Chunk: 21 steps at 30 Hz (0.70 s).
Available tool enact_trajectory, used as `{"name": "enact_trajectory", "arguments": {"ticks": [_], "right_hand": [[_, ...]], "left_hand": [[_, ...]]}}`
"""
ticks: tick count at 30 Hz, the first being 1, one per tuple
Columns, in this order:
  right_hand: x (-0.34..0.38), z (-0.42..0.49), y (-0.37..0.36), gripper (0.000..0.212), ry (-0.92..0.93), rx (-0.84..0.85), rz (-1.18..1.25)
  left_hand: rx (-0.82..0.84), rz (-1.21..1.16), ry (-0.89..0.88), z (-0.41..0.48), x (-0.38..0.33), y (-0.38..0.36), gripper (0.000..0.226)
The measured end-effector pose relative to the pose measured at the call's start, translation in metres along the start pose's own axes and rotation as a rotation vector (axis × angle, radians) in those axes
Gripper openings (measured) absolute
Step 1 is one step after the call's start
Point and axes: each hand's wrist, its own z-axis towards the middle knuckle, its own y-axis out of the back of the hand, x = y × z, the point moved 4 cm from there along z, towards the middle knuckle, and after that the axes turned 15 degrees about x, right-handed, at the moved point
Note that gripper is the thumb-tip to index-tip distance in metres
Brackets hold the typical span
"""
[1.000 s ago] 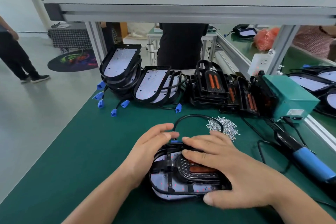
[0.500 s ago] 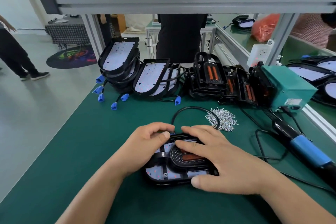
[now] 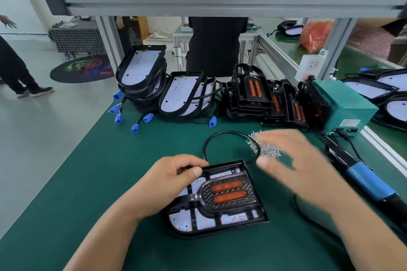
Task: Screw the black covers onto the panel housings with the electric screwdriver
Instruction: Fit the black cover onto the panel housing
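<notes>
Slippage risk: cover looks unscrewed on housing, which left hand grips with curled fingers; right hand, spread and blurred, could scatter screws beneath it.

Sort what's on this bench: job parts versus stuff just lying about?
Job: panel housing, black cover on it, screw pile, electric screwdriver, waiting housings, spare covers.
Lying about: orange bag, white socket, panels on the right bench.

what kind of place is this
Most likely a factory assembly line: stacked panel housings and black covers stand at the back of a green bench, with a pile of screws and an electric screwdriver.
</notes>
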Motion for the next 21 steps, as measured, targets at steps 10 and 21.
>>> {"name": "enact_trajectory", "arguments": {"ticks": [10, 21], "right_hand": [[-0.142, -0.094, 0.074, 0.066, -0.864, 0.056, -0.463], [-0.151, -0.098, 0.076, 0.035, -0.725, 0.015, -0.562]], "left_hand": [[-0.092, 0.030, 0.038, -0.001, 0.010, 0.006, 0.021], [-0.124, 0.039, 0.058, 0.003, 0.002, 0.007, 0.024]]}}
